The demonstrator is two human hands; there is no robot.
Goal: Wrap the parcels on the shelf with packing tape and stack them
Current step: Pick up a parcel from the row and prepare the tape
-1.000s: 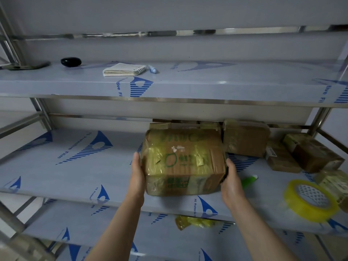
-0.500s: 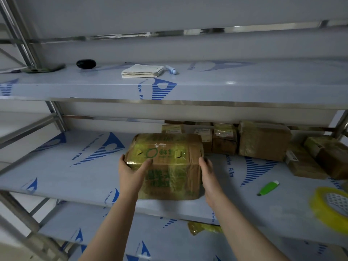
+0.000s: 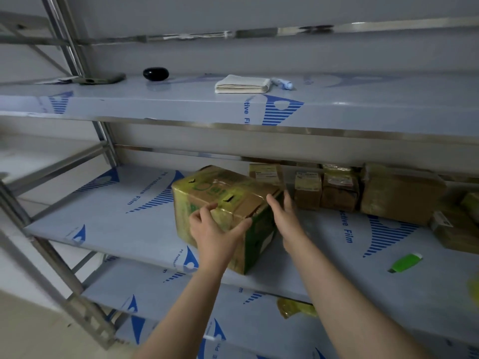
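Observation:
A large cardboard parcel (image 3: pixel 228 200), wrapped in yellowish tape with green print, stands on the middle shelf (image 3: pixel 108 221), turned with one corner towards me. My left hand (image 3: pixel 215 233) presses on that near corner, fingers spread to the left and thumb lying along the right face. Beside the parcel's right face is my right hand (image 3: pixel 286 216), fingers straight and holding nothing; whether it touches the parcel is unclear. Several smaller taped parcels (image 3: pixel 339 189) line the back of the shelf, with a bigger brown one (image 3: pixel 399 195) to their right.
A green utility knife (image 3: pixel 404 263) lies on the middle shelf at right, a yellow tape roll (image 3: pixel 475 288) barely showing at the frame edge. The upper shelf holds a notebook (image 3: pixel 242 84), pen (image 3: pixel 282 84), black object (image 3: pixel 155 73) and phone (image 3: pixel 101 79). A yellow wad (image 3: pixel 295 308) lies below.
The large parcel has slid left along the shelf and turned corner-on. My left hand shifted to its near corner, and my right hand let go of its side.

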